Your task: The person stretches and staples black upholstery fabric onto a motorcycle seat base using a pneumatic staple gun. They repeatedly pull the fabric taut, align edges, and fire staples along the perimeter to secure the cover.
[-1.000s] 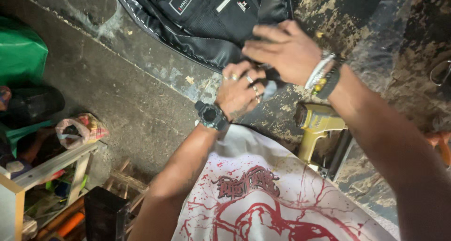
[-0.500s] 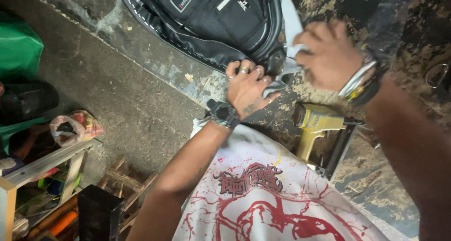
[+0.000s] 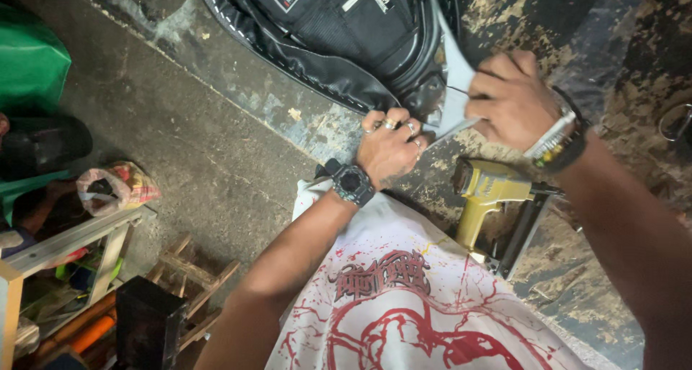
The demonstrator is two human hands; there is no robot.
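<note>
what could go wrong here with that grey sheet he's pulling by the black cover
The right hand pulls the grey sheet taut while the left hand pins the black cover's edge; the sheet might tear or slip free. The yellow staple gun lies close under the right wrist at the worktop edge, so an elbow could perhaps knock it off.

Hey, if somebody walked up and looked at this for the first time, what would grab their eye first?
Most likely the two hands meeting at the middle of the stained workbench: the left hand, with rings and a black wristwatch, presses on the edge of the black padded vinyl cover, while the right hand pulls a pale grey strip of material up from it. Just below them lies a yellow pneumatic staple gun.
</note>
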